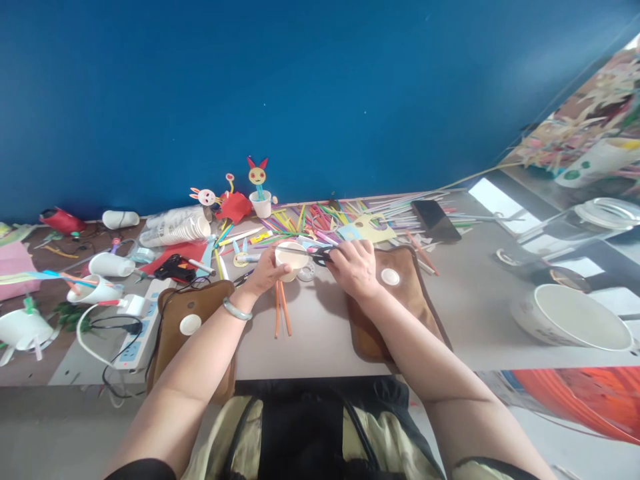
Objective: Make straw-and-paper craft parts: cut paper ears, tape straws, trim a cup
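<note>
My left hand (267,272) is closed around a white paper cup (291,257), tipped so its mouth faces me. My right hand (353,267) is closed on black-handled scissors (314,253), whose blades lie across the cup's rim. Two orange sticks (281,308) lie on the table just below the cup. My forearms rest over two brown cushion pads, one on the left (187,320) and one on the right (400,300), each with a white round cap.
Many coloured sticks (320,219) and paper craft figures (257,180) crowd the back of the table. A black glue gun (175,268), power strip (137,333), stacked cups (175,230) and loose cups sit left. A phone (436,220) and a white bowl (573,319) are right.
</note>
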Demonstrator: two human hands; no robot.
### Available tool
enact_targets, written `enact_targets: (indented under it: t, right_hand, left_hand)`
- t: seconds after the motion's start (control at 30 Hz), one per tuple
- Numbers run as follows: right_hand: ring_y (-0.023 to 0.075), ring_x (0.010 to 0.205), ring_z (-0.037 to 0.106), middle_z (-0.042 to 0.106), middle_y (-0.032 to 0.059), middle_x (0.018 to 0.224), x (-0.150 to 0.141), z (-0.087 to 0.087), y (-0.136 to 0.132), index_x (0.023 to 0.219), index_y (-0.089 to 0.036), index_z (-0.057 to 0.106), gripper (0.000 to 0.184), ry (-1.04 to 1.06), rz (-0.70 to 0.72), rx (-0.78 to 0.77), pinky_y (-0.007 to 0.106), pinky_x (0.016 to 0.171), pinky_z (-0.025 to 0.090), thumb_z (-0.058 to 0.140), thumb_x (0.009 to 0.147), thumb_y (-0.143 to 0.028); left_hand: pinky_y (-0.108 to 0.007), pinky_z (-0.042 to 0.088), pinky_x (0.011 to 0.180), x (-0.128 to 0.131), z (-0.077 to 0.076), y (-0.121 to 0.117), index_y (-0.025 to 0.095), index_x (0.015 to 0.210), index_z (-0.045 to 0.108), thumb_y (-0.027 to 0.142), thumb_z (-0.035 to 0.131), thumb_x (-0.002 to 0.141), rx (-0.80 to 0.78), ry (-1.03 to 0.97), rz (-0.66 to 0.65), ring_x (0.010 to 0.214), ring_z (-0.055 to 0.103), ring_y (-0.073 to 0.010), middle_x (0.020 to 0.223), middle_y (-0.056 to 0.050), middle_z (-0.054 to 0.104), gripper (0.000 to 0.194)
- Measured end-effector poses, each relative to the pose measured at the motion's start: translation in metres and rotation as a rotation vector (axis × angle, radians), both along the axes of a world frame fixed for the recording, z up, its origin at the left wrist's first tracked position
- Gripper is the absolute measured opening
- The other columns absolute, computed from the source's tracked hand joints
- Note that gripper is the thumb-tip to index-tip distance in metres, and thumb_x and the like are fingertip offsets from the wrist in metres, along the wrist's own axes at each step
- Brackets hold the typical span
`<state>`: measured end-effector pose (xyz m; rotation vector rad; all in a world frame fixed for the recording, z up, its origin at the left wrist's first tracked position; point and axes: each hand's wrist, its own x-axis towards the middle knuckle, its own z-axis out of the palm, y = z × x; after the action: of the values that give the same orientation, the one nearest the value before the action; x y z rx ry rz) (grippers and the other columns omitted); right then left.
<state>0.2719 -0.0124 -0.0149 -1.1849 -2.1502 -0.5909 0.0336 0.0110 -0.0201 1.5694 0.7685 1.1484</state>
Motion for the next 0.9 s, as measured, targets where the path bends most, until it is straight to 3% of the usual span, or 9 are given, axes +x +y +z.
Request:
enact_targets:
  t: [0.2, 0.3, 0.5, 0.67, 0.9]
  right_hand:
    - [0.0216, 0.075, 0.042, 0.055, 0.0066, 0.079, -0.001, 0.000, -0.001, 0.080, -0.022, 0.065, 0.022, 0.010, 0.005, -0.019, 0.037, 0.073, 0.024, 0.051, 0.096, -0.025]
    - [0.0214, 0.074, 0.042, 0.056, 0.0067, 0.079, -0.002, -0.001, -0.001, 0.078, -0.021, 0.064, 0.024, 0.011, 0.011, -0.013, 0.037, 0.073, 0.024, 0.051, 0.097, -0.027]
    - [0.0213, 0.075, 0.043, 0.058, 0.0068, 0.080, -0.004, -0.001, -0.002, 0.079, -0.021, 0.065, 0.025, 0.008, 0.003, -0.006, 0.037, 0.074, 0.025, 0.051, 0.098, -0.030]
    - [0.0214, 0.074, 0.042, 0.058, 0.0067, 0.079, -0.004, -0.001, -0.002, 0.076, -0.021, 0.064, 0.027, -0.017, -0.008, 0.013, 0.037, 0.076, 0.025, 0.051, 0.098, -0.030]
    - [0.0213, 0.076, 0.043, 0.058, 0.0064, 0.080, -0.004, -0.004, 0.000, 0.082, -0.020, 0.067, 0.020, 0.020, 0.020, 0.041, 0.037, 0.075, 0.025, 0.054, 0.096, -0.028]
  left_hand:
    - [-0.047, 0.045, 0.102, -0.002, -0.001, -0.001, 0.016, 0.112, 0.068, 0.072, 0.064, 0.078, 0.038, 0.045, -0.055, 0.112, 0.063, -0.0329, 0.115, -0.015, 0.069, 0.065]
    - [-0.047, 0.046, 0.101, -0.002, -0.003, -0.004, 0.018, 0.114, 0.068, 0.070, 0.058, 0.084, 0.053, 0.064, -0.019, 0.111, 0.063, -0.0308, 0.116, -0.014, 0.069, 0.060]
    - [-0.048, 0.047, 0.101, 0.000, -0.001, -0.005, 0.021, 0.121, 0.068, 0.072, 0.057, 0.083, 0.047, 0.088, 0.029, 0.109, 0.062, -0.0315, 0.113, -0.013, 0.068, 0.065]
    - [-0.045, 0.048, 0.100, 0.000, 0.002, -0.009, 0.025, 0.135, 0.058, 0.072, 0.059, 0.081, 0.042, 0.058, 0.104, 0.109, 0.062, -0.0305, 0.120, -0.011, 0.065, 0.073]
    - [-0.037, 0.053, 0.080, -0.003, -0.005, -0.009, 0.022, 0.126, 0.056, 0.063, 0.058, 0.088, 0.042, 0.015, 0.123, 0.091, 0.064, -0.0228, 0.106, -0.009, 0.065, 0.056]
